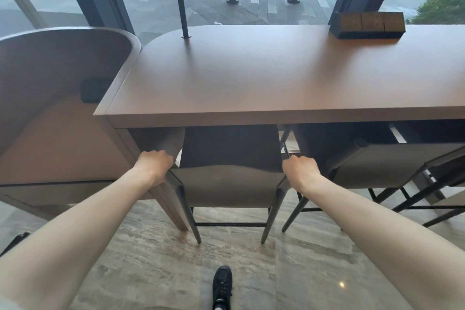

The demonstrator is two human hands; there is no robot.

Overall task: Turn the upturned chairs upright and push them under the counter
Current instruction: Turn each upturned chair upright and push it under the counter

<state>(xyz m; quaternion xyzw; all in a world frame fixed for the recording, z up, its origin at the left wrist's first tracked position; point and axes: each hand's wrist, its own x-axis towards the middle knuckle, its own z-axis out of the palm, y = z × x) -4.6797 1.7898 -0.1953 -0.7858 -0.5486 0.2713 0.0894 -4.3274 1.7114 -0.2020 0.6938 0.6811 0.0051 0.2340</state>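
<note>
Under the counter (276, 78) you lose the front half of the chair (227, 185) you hold, its seat swallowed in shadow, and the fingertips of your left hand (155, 166) and right hand (300, 171) curl out of sight behind its back corners. At the right edge of the frame the second chair (377, 168) is cut off, and your shoe (222, 287) runs off the bottom edge.

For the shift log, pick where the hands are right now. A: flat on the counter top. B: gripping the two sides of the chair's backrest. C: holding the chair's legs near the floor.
B: the left hand and right hand each clasp one end of the backrest of the chair, which stands upright, its seat under the counter.
</note>
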